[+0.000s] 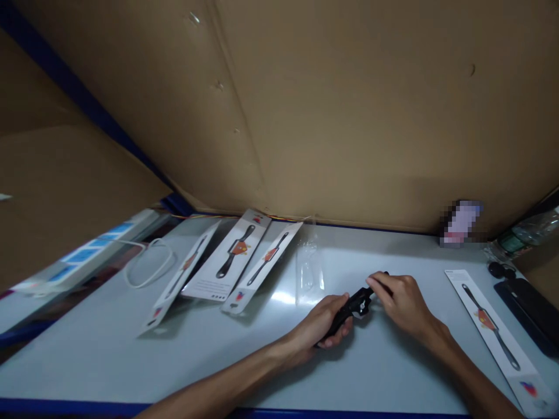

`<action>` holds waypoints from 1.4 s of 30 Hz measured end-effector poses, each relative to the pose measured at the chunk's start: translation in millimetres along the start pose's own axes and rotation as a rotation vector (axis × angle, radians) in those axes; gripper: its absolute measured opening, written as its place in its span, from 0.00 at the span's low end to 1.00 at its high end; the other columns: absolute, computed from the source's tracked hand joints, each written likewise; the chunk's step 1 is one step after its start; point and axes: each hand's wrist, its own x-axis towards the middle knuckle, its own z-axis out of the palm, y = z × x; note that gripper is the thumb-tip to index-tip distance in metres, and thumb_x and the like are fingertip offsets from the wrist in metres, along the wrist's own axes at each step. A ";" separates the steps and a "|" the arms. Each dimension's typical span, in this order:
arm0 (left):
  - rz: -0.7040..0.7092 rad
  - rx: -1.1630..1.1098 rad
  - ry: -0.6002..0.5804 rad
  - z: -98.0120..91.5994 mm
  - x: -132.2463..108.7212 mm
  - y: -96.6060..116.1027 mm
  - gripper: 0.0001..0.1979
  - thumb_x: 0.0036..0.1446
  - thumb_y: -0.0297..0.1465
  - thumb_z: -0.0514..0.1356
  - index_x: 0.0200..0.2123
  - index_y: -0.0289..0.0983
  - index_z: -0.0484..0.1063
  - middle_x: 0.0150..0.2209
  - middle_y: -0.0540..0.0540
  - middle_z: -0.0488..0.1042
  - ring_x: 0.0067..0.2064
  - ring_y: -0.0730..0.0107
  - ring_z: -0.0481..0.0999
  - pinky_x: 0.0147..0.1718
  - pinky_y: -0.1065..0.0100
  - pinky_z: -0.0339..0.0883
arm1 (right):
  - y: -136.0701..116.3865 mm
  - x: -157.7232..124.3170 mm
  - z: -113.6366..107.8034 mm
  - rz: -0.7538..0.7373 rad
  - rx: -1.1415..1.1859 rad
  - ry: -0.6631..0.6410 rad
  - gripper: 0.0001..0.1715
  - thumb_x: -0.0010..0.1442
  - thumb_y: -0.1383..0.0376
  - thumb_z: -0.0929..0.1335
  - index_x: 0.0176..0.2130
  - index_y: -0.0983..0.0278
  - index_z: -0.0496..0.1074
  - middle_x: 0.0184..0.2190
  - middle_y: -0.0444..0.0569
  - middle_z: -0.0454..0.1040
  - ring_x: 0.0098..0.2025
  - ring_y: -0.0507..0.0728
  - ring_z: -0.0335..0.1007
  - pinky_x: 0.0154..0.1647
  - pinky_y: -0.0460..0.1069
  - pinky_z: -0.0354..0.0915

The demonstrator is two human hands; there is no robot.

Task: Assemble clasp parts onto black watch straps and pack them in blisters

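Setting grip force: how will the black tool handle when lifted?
Probably stiff: the black tool runs between the left hand and right hand without visible sag. It may twist in a one-handed grip, given its wider middle.

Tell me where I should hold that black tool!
Probably hold the black tool by its slim handles: left hand from the left, right hand from the right. It slants up to the right, and the handles stick out from its wider middle, so they should be easy to grip.

Dim light, white tabletop (283, 298) glare, slight blur
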 end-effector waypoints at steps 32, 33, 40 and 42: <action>-0.024 -0.024 0.017 -1.0 0.2 0.0 0.24 0.57 0.53 0.57 0.30 0.35 0.67 0.20 0.53 0.67 0.13 0.85 0.51 0.14 0.73 0.36 | -2.8 -1.4 -18.2 -0.013 -0.096 -0.297 0.15 0.65 0.69 0.63 0.37 0.63 0.79 0.31 0.48 0.81 0.30 0.55 0.73 0.35 0.48 0.58; -0.024 -0.027 0.013 -1.2 0.4 -0.3 0.24 0.57 0.53 0.57 0.31 0.35 0.67 0.20 0.53 0.67 0.13 0.85 0.51 0.14 0.73 0.36 | -3.0 -1.6 -19.0 -0.022 -0.060 -0.275 0.15 0.65 0.70 0.62 0.40 0.62 0.79 0.32 0.48 0.81 0.31 0.54 0.74 0.36 0.48 0.59; -0.026 -0.015 0.008 -2.1 0.9 -0.6 0.23 0.58 0.52 0.56 0.30 0.36 0.67 0.20 0.53 0.67 0.13 0.84 0.51 0.13 0.73 0.36 | -8.5 -2.8 -19.0 -0.085 -0.003 -0.314 0.18 0.62 0.75 0.62 0.40 0.61 0.79 0.32 0.46 0.81 0.32 0.53 0.75 0.36 0.47 0.60; -0.028 -0.007 0.009 -1.6 0.1 0.1 0.24 0.58 0.52 0.55 0.30 0.35 0.67 0.20 0.53 0.67 0.13 0.84 0.51 0.13 0.73 0.36 | -10.2 -3.1 -17.7 -0.073 -0.004 -0.334 0.17 0.61 0.75 0.62 0.38 0.62 0.79 0.30 0.46 0.80 0.30 0.53 0.74 0.35 0.47 0.59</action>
